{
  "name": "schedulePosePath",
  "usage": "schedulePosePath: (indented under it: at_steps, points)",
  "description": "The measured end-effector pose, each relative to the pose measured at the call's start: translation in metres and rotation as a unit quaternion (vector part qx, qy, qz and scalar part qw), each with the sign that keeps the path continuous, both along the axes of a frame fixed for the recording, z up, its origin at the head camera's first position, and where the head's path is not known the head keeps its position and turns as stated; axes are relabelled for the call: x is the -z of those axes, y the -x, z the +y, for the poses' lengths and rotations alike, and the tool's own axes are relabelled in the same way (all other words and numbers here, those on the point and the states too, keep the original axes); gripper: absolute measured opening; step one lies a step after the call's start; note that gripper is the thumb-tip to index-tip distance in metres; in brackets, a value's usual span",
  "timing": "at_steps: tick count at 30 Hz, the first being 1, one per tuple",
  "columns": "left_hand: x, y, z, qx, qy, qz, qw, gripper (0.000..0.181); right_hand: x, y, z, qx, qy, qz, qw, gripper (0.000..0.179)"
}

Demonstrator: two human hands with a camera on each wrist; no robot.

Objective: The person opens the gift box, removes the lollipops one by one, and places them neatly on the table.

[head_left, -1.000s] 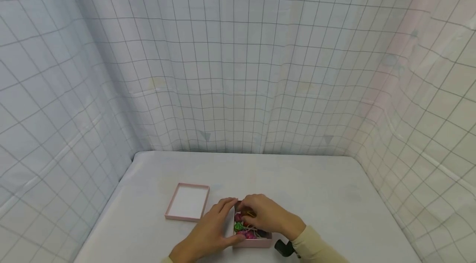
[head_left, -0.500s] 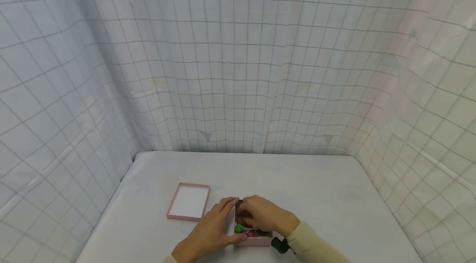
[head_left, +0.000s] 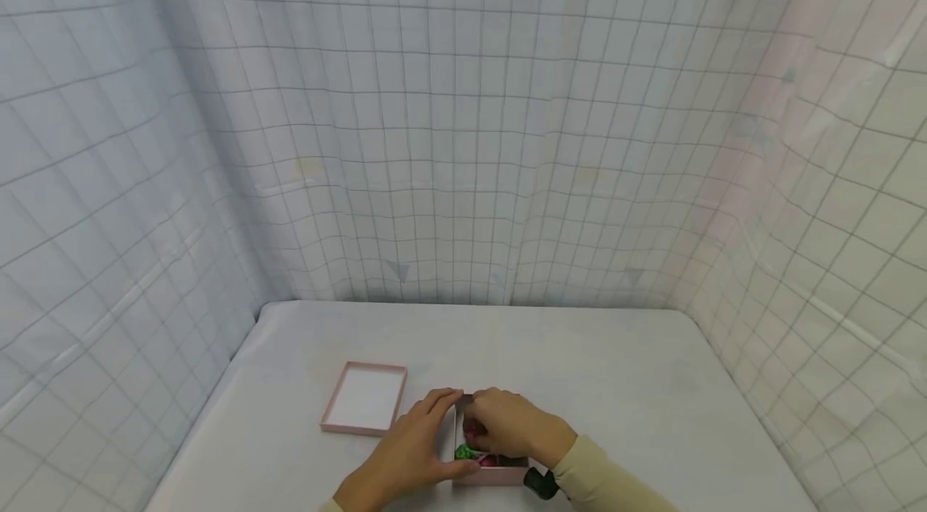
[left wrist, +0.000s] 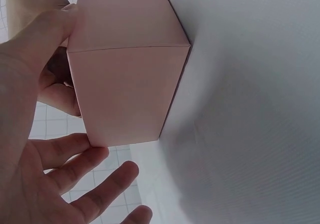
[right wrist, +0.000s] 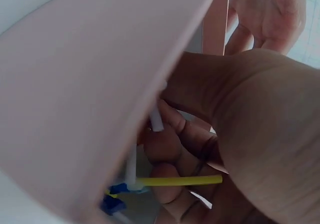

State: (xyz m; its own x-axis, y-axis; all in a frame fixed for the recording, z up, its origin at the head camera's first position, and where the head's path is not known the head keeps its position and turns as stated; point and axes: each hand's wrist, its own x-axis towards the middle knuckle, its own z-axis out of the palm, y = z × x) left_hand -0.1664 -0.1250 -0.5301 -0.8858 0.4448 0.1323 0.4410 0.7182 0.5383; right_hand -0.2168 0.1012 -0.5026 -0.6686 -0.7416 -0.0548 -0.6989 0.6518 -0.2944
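An uncovered pink box (head_left: 489, 477) stands near the front of the table, with lollipops in green (head_left: 463, 452) and magenta wrappers (head_left: 489, 461) inside. My left hand (head_left: 407, 448) grips its left side, thumb at the near corner and fingertips at the far one; the other fingers spread free in the left wrist view. My right hand (head_left: 517, 425) reaches down into the box, fingers curled round a red-wrapped lollipop (head_left: 472, 433) that they partly hide. In the right wrist view a white stick (right wrist: 156, 120) shows at its fingertips, and a yellow stick (right wrist: 180, 181) crosses them.
To the left of the box lies its shallow lid (head_left: 364, 399), pink-rimmed with a white inside. A dark wrist device (head_left: 541, 484) shows below the right wrist. Grid-patterned white curtains (head_left: 463, 174) enclose the white table (head_left: 579, 351) on three sides.
My right hand has turned slightly and sunk deeper among the lollipops, covering more of them. The left hand keeps its hold on the box, and the lid stays put.
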Motion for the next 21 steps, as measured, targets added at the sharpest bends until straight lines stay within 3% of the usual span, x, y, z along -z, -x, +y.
schedulePosePath:
  at_steps: [6, 16, 21]
  points:
    - [-0.005, 0.001, 0.0, 0.001, -0.006, -0.003, 1.0, 0.106, -0.002, 0.0, 0.003, 0.003, 0.001, 0.014, 0.9999, 0.011]
    - [-0.007, 0.003, 0.001, 0.004, 0.001, 0.007, 1.0, 0.107, -0.01, -0.001, 0.009, 0.016, 0.034, -0.01, 0.9992, 0.013]
    - [-0.008, 0.003, 0.001, 0.005, 0.002, -0.001, 1.0, 0.107, -0.012, 0.0, 0.014, 0.016, 0.058, -0.003, 0.9982, 0.016]
